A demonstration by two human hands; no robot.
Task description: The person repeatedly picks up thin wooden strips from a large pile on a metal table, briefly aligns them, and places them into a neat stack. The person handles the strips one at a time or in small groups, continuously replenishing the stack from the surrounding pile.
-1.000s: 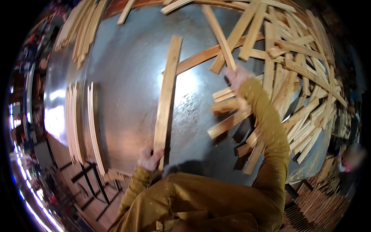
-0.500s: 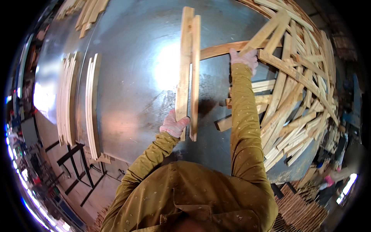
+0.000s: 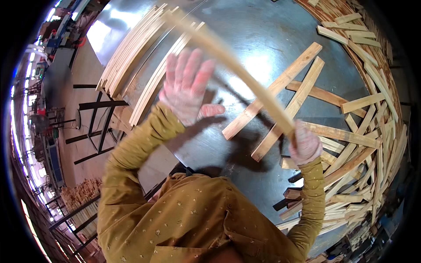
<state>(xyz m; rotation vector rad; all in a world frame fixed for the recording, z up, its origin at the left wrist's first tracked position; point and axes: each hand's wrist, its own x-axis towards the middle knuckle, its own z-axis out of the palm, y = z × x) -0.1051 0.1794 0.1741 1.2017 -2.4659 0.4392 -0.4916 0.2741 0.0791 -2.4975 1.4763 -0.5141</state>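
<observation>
My right hand (image 3: 305, 144), in a pale pinkish glove, grips the near end of a long wooden strip (image 3: 245, 79). The strip is raised over the metal table (image 3: 193, 151) and slants to the far left, its far end smeared by motion. Beside it my gloved left hand (image 3: 187, 87) hovers with fingers spread and nothing in it; whether it touches the strip I cannot tell, but they look apart. Under the raised strip, two wooden strips (image 3: 302, 86) lie side by side on the table, with another strip (image 3: 323, 95) crossing behind them.
A jumbled pile of wooden strips (image 3: 351, 151) covers the table's right side. At the left stand a neat row of strips (image 3: 131, 52) and a narrower row (image 3: 160, 79). Black metal frames (image 3: 103, 105) stand beyond the table's left edge, near bundled wood (image 3: 81, 193).
My left hand has let go of the strip on the table and risen, fingers spread. My right hand has lifted a strip from the pile side. The view has turned left.
</observation>
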